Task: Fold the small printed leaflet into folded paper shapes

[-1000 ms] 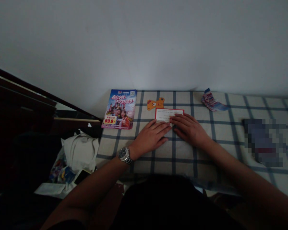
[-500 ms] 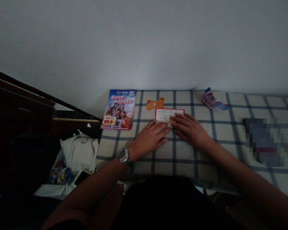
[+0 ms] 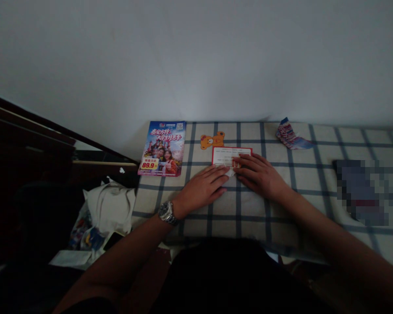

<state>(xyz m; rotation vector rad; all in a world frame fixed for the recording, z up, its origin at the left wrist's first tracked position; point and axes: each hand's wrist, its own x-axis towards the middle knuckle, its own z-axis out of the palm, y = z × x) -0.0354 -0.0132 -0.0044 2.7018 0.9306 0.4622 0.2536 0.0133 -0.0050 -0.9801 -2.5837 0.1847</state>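
Note:
A white card with a red border lies on the checked tablecloth near the wall. My left hand, with a watch on its wrist, lies flat with fingers stretched out, fingertips at the card's near edge. My right hand also lies flat, its fingers resting on the card's near right part. Both hands cover the card's lower edge. Neither hand grips anything.
A colourful flyer lies at the table's left corner, and an orange bear cutout sits beside the card. A folded patterned paper is at the back right. A blurred dark object lies far right. Cloth and clutter sit left of the table.
Both hands have shifted very slightly along the card's near edge; the card and everything else stay in place.

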